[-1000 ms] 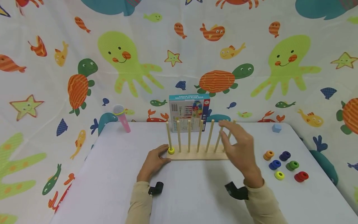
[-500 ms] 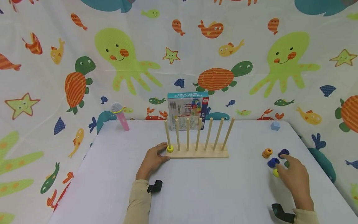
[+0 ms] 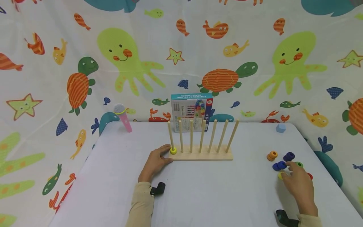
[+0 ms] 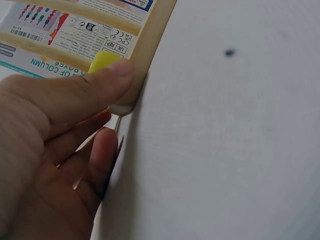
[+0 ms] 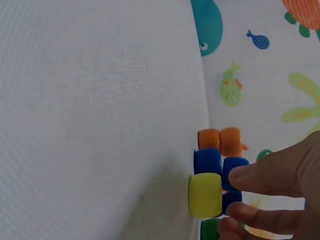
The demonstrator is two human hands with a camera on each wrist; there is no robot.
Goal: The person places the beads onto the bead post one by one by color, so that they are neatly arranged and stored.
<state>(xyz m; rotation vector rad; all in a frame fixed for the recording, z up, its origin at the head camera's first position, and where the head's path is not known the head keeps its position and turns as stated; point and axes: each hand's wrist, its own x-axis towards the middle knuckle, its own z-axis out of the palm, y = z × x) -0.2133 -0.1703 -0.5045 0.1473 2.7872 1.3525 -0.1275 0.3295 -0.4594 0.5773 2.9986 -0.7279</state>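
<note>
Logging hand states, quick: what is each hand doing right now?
Left hand: open, thumb pressing the wooden peg board's end.
Right hand: fingertips on the yellow ring bead; grip cannot be told.

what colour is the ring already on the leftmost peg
Yellow. The ring sits at the foot of the leftmost peg, beside the left hand; the head view shows it best.
</note>
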